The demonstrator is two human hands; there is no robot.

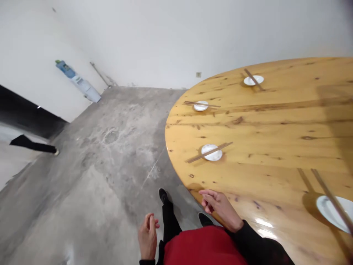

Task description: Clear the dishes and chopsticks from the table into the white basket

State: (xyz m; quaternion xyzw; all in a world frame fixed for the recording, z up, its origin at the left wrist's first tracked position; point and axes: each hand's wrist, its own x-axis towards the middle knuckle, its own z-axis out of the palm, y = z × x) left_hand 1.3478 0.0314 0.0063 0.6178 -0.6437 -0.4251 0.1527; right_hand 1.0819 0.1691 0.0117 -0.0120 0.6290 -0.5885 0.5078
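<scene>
While your left hand [148, 234] and right hand [217, 207] hover empty, fingers loosely curled, you're seemingly between grips; the chopsticks [210, 152] across that near saucer [214, 156], twelve o'clock, would need a forward reach.

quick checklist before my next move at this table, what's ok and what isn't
1. Left hand free: ok, nothing seen in it.
2. Right hand free: ok, nothing seen in it.
3. Right hand off the table: cannot tell, it overlaps the edge in view.
4. Chopsticks across the dish nearest the right hand: ok.
5. Plate at far right fully in view: not ok, picture edge cuts it.
</scene>
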